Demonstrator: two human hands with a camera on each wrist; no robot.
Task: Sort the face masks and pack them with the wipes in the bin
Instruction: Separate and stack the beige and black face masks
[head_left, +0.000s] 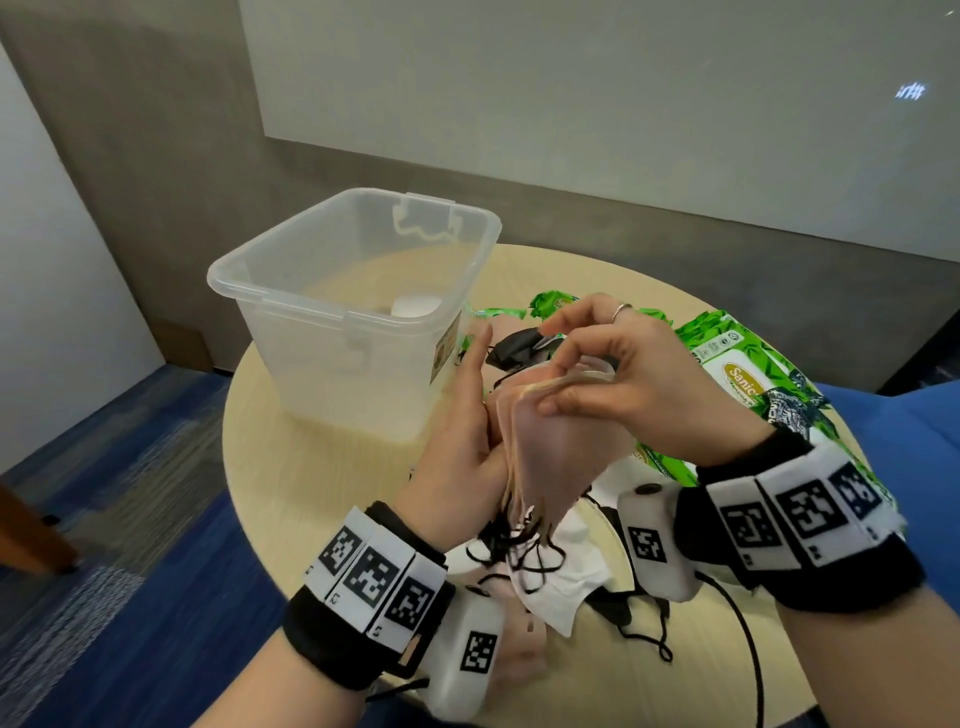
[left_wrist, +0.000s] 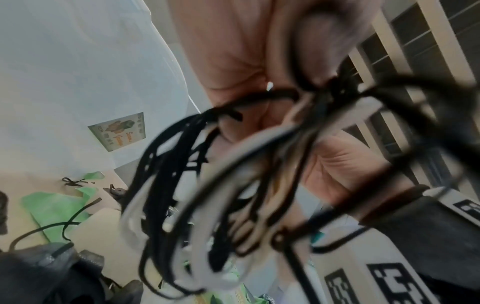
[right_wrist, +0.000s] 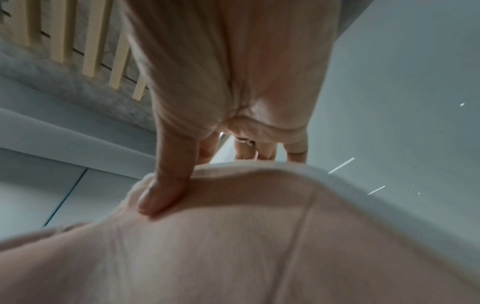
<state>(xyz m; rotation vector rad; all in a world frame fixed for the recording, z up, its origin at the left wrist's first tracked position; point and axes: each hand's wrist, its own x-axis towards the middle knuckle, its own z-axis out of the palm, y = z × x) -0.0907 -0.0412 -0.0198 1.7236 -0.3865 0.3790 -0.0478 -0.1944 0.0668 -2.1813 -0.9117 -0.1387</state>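
Observation:
A stack of pink face masks (head_left: 550, 452) stands on edge above the round table (head_left: 311, 493). My left hand (head_left: 483, 400) holds it from the left, and its fingertips are hidden behind the stack. My right hand (head_left: 571, 384) pinches the top edge, thumb (right_wrist: 161, 197) pressed flat on the front pink mask (right_wrist: 233, 246). Black and white ear loops (head_left: 519, 545) dangle below and fill the left wrist view as blurred ear loops (left_wrist: 207, 185). The clear bin (head_left: 270, 270) stands to the left, with one white item (head_left: 415, 304) on its floor. Green wipes packs (head_left: 743, 374) lie to the right.
A white mask (head_left: 561, 587) and black masks (head_left: 618, 608) lie on the table under my wrists. Another black mask (head_left: 514, 345) lies behind the stack. The bin wall (left_wrist: 64, 82) with its label is close on the left. A blue seat (head_left: 909, 426) borders the table's right edge.

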